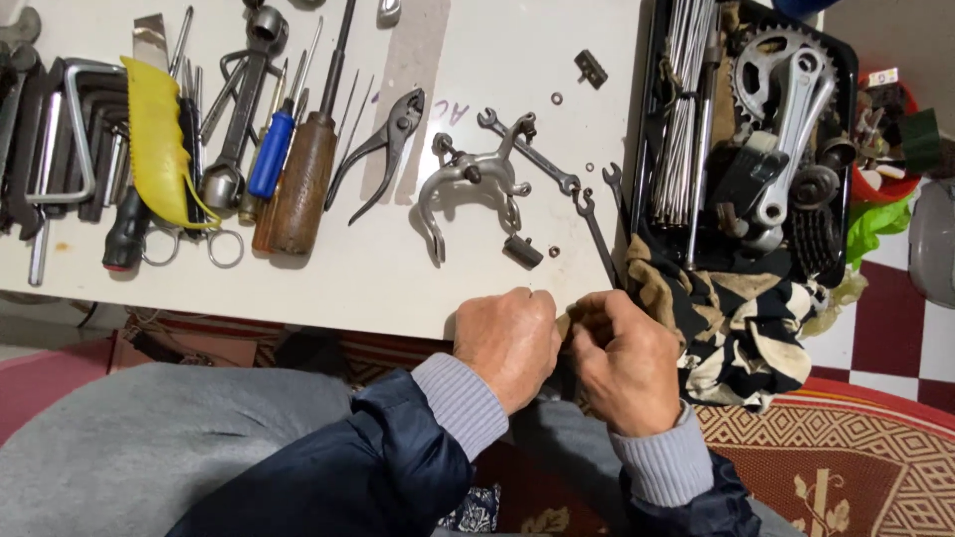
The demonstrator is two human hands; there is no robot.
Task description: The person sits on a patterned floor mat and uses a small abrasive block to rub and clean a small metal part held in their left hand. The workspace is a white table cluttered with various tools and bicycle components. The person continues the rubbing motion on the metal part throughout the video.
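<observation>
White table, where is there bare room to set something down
Bare patches: the table front strip between the scissors and brake caliper, and the far middle between pliers and small wrench. The left tool pile and black tray are crowded.

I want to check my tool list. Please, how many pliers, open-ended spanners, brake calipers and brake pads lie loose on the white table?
Pliers: 1
Open-ended spanners: 2
Brake calipers: 1
Brake pads: 2
Total: 6
</observation>
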